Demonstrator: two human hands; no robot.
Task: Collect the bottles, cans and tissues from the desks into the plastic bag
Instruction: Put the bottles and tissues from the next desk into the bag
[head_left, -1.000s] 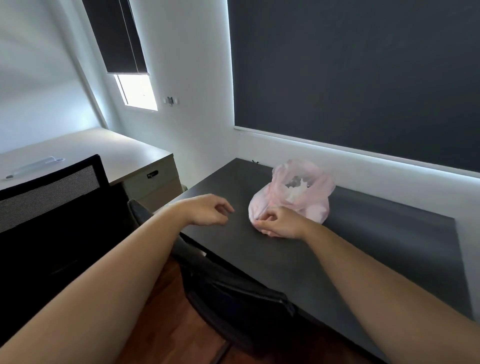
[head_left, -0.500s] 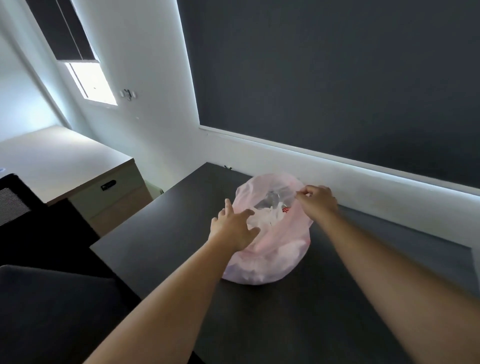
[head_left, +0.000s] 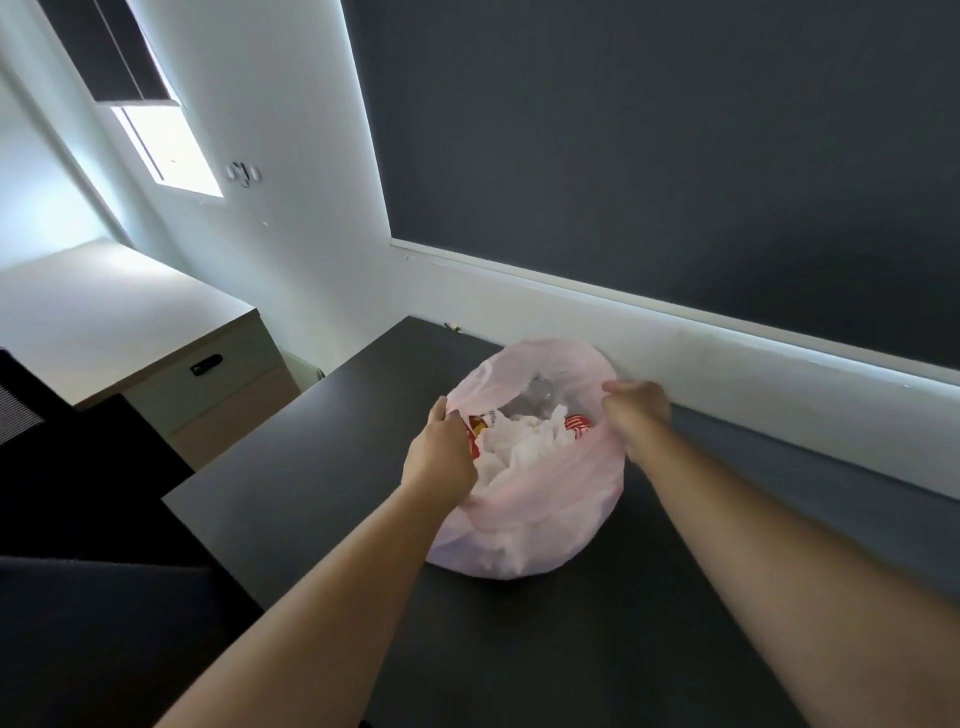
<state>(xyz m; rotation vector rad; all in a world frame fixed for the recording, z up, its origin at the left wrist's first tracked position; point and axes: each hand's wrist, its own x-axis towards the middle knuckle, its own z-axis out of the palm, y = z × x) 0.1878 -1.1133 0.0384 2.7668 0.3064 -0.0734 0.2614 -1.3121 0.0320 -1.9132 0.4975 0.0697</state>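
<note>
Moved: the left hand (head_left: 441, 457) went from the plastic bag's (head_left: 545, 514) front to its left rim.
Fingers: both hands, the right hand (head_left: 636, 405) opposite, grasp the rim to spread the mouth.
Inside: tissues (head_left: 524, 444) on top.

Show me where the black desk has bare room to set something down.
Bare: the black desk left of the pink plastic bag, out to the desk's left edge, and the strip between bag and near edge. Crowded: the bag's mouth, gripped by left hand and right hand.

One bag (head_left: 524, 519), two desks (head_left: 291, 467) (head_left: 104, 322), two hands (head_left: 441, 457) (head_left: 636, 408) (cans (head_left: 576, 422) unclear)
</note>
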